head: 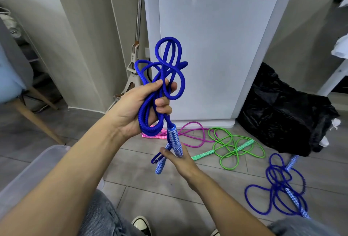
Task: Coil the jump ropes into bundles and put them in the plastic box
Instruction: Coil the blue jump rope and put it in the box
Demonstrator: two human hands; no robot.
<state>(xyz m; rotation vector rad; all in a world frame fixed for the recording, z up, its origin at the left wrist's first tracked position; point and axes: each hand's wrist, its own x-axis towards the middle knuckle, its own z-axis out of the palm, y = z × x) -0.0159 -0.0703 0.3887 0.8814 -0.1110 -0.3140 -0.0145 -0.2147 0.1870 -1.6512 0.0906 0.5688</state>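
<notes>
Blue rope [165, 77] coils in the left hand [139, 107] grip, handles [176, 141] pinched by the right hand [178, 160]; plastic box [37, 164] alongside.

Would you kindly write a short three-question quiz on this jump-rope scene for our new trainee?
1. True or false: the left hand grips the coiled blue jump rope.
2. Which colour is the rope lying between the pink jump rope and the second blue jump rope on the floor?
3. What do the right hand's fingers hold: (a) a blue patterned handle, (b) the plastic box?

Key: 1 true; 2 green; 3 a.
</notes>
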